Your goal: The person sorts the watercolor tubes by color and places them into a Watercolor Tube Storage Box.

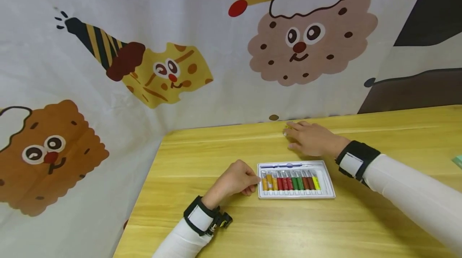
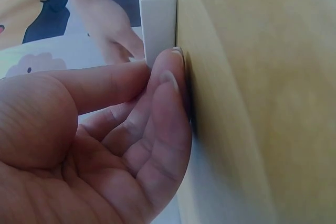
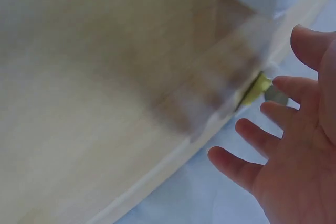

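Note:
A white tray of paint tubes (image 1: 296, 194) lies on the table, with a row of orange, red, green, brown and yellow tubes and a thin blue brush (image 1: 281, 166) along its back side. At its left edge, my left hand (image 1: 239, 178) pinches the rim between thumb and fingers; the left wrist view shows the tray's corner (image 2: 159, 19) at the fingertips. Behind the tray my right hand (image 1: 313, 139) reaches over the table with fingers spread. Close to its fingertips is a small yellow thing (image 3: 255, 88) by the table's back edge, mostly hidden by the hand in the head view.
The wooden table (image 1: 202, 150) meets a hanging white cloth (image 1: 231, 101) with cartoon biscuits along its back. A pale green item (image 1: 457, 161) shows at the far right edge of the head view.

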The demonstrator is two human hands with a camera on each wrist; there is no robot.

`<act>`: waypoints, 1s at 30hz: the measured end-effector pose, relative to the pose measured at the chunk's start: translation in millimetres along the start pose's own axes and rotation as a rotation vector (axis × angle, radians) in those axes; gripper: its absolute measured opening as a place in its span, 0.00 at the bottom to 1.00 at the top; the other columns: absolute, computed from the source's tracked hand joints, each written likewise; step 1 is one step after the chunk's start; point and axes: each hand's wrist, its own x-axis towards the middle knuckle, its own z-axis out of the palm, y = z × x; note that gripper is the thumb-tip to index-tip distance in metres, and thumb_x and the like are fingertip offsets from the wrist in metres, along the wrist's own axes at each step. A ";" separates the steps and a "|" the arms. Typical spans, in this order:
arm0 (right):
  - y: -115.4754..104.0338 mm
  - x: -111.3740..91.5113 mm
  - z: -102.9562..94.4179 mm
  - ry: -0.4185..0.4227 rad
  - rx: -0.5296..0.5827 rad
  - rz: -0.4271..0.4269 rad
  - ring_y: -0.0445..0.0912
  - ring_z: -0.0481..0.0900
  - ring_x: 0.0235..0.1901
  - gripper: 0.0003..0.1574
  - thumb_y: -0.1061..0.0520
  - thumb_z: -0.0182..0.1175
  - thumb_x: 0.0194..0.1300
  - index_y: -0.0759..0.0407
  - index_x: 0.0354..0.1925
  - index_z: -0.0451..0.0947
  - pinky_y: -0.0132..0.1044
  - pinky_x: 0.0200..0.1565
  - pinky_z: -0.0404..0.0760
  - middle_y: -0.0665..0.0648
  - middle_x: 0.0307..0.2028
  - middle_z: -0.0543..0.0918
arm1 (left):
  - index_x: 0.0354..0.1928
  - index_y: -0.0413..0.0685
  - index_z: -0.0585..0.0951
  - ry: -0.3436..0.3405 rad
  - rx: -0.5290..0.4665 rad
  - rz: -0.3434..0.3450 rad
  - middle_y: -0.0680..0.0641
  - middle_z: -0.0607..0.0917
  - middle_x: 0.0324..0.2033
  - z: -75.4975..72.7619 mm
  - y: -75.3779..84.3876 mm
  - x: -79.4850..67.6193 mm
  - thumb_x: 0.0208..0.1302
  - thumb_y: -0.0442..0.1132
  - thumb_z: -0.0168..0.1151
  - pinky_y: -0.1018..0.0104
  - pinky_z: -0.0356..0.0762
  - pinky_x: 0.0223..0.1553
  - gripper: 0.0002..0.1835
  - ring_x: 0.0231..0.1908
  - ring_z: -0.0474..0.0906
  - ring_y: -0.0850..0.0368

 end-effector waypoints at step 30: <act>29.4 -27.4 -10.8 0.142 0.171 0.230 0.57 0.83 0.43 0.16 0.59 0.66 0.71 0.70 0.51 0.84 0.56 0.45 0.83 0.66 0.47 0.86 | 0.25 0.37 0.87 0.010 -0.002 -0.004 0.43 0.85 0.18 1.2 1.3 -2.1 0.71 0.32 0.68 0.65 0.82 0.21 0.14 0.17 0.79 0.58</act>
